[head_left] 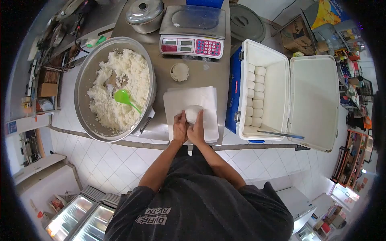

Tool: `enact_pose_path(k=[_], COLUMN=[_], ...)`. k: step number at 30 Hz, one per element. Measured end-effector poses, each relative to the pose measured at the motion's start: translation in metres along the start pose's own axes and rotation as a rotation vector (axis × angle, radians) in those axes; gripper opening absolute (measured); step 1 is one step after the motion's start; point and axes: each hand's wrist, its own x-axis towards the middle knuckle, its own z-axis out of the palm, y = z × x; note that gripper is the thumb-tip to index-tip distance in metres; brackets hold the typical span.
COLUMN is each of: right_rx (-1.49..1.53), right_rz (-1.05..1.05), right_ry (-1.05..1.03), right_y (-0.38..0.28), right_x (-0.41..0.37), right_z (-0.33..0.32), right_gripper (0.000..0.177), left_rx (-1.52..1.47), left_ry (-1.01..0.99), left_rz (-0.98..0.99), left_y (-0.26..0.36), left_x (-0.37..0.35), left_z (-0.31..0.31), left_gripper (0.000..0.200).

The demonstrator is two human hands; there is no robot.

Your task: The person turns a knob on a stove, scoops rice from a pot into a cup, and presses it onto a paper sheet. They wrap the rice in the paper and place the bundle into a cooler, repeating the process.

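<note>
A white, rounded rice parcel [194, 114] sits between my hands, over a stack of white paper sheets [209, 96]. My left hand [180, 127] is closed against its left side, fingers pointing up along it. On the near right side my right hand [196, 129] presses in, its fingers curved round the parcel. Just beyond the paper stands a small round bowl of rice [179, 72]. To the left, a big metal pot [82, 86] holds loose cooked rice [132, 72], with a green spoon [122, 96] lying on it.
A pink-and-white digital scale [191, 46] and a lidded pot [144, 18] stand at the back of the steel table [161, 74]. On the right, an open blue cooler [273, 72] holds rows of white parcels [255, 96]. A long blue-ended utensil [281, 134] lies across its near rim.
</note>
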Motion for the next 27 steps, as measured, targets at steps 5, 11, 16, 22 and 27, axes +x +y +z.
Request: enact_pose_path(k=[5,11,16,22,27], right_rx=[0.434,0.300,0.337,-0.284,-0.512], right_rz=[0.300,0.413,0.247,-0.050,0.051], right_ry=[0.101,0.153,0.209,0.087,0.103], right_y=[-0.028,-0.043,-0.079,-0.101,-0.087], right_x=[0.011,0.030,0.021,0.010,-0.002], right_z=[0.006,0.005,-0.063,-0.147,-0.199], right_gripper=[0.077,0.075,0.065,0.066,0.071], left_rx=[-0.123,-0.206,-0.947,-1.134,-1.205], left_ry=[-0.144,-0.219,-0.341,-0.628,-0.617], left_rz=[-0.098,-0.018,-0.402,-0.586,-0.610], left_y=[-0.009,-0.009,0.068,0.121,0.176], left_x=[-0.002,0.012,0.049,0.082,0.086], left_z=[-0.009,-0.028,-0.073,-0.079,-0.042], left_gripper=[0.073,0.060,0.046,0.040,0.038])
